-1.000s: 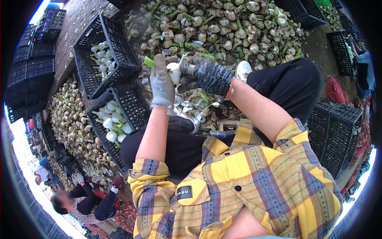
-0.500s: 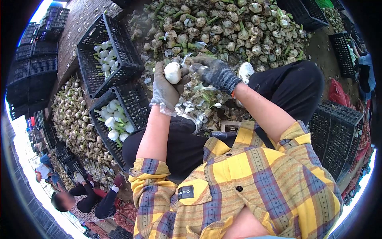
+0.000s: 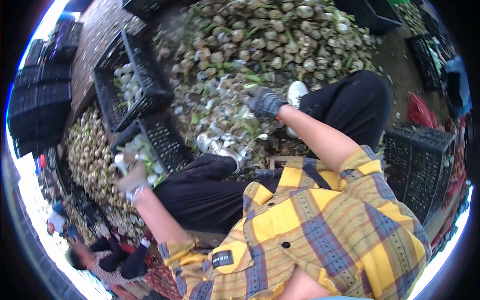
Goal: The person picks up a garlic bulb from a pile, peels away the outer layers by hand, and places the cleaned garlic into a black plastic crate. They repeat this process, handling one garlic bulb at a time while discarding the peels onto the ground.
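Note:
My left hand (image 3: 133,175), in a pale glove, is at the near edge of a black crate (image 3: 167,142) that holds peeled white bulbs (image 3: 141,148). A white bulb (image 3: 121,162) is in its fingers, slightly blurred. My right hand (image 3: 262,100), in a grey-striped glove, is over the scattered peelings (image 3: 220,112) in front of the large heap of unpeeled bulbs (image 3: 280,30). Its fingers look curled, and whatever they hold is too blurred to make out.
Another black crate (image 3: 150,65) with white bulbs is at the upper left. More unpeeled bulbs (image 3: 90,145) lie beyond the crates. Black crates (image 3: 417,165) stand on the right near a red bag (image 3: 422,111). A co-worker (image 3: 117,260) sits at the lower left.
My left hand has moved from the middle down and left to the crate, carrying the white bulb. My right hand has stayed over the peelings, a little lower, and apart from the left.

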Tool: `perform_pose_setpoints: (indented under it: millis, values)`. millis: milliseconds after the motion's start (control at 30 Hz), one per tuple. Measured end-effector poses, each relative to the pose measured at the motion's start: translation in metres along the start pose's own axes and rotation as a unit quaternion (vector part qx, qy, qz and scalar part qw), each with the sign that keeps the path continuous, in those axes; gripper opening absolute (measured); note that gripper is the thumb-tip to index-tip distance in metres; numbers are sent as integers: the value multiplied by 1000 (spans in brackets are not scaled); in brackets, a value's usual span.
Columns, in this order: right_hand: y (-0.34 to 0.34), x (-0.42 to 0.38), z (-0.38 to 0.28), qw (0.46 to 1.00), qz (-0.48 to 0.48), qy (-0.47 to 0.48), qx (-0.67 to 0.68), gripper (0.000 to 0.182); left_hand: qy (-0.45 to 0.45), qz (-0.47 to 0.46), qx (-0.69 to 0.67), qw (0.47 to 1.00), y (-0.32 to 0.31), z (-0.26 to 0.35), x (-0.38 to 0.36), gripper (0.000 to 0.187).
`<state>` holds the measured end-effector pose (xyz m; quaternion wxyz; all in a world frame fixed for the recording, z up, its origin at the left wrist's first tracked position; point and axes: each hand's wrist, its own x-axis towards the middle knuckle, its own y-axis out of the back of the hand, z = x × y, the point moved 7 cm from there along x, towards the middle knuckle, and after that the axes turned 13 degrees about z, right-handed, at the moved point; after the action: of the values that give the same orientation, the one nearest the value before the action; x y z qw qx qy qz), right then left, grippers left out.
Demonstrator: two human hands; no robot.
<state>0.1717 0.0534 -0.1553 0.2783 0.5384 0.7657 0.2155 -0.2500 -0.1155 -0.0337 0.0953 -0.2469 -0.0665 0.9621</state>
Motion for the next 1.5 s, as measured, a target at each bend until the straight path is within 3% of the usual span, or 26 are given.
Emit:
perform_pose_setpoints:
  millis: [33,67,100,133,233,300,433,533,800,967,1067,1167,1267,1333,1367,1433,1500]
  values:
    - [-1,6,5,1000,7,4,6,44,121,-27,-144,982,-18,-2,-21,59]
    - [-3,16,11,1000,1,-5,-20,46,245,-25,-276,929,-35,-4,-44,61]
    - [1,23,10,999,-9,-13,-44,47,242,-120,-247,930,-57,-5,-73,60]
    - [11,27,7,999,4,0,-41,48,258,-99,-224,935,-67,-16,-74,53]
    - [43,57,23,995,26,-37,-85,38,278,-206,-114,931,-127,-57,-108,42]
    - [67,80,49,992,34,-101,-63,43,304,-291,-70,905,-162,-85,-139,38]
    - [120,142,104,958,155,-143,-194,50,353,-293,23,888,-185,-139,-172,33]
    - [156,169,99,935,187,-170,-251,57,376,-259,52,888,-188,-163,-185,34]
    - [149,219,130,921,207,-194,-268,59,325,-235,141,905,-184,-166,-180,39]
    - [161,169,79,919,241,-227,-213,67,301,-270,155,901,-180,-165,-185,37]
    - [128,151,67,947,291,-123,-63,58,236,-286,210,904,-179,-171,-187,41]
    - [79,105,1,958,278,-46,50,53,130,-303,281,901,-179,-181,-180,52]
    - [57,42,-84,953,264,80,123,53,9,-368,249,896,-184,-177,-184,60]
    - [41,9,-114,953,233,133,140,54,154,-319,167,920,-187,-191,-174,60]
    - [36,-1,-122,953,215,147,157,53,157,-342,160,912,-192,-186,-164,60]
    - [25,-10,-120,908,102,33,406,37,73,-332,170,925,-180,-175,-153,57]
    - [30,-4,-106,930,54,-52,359,24,-1,-290,165,943,-178,-145,-172,52]
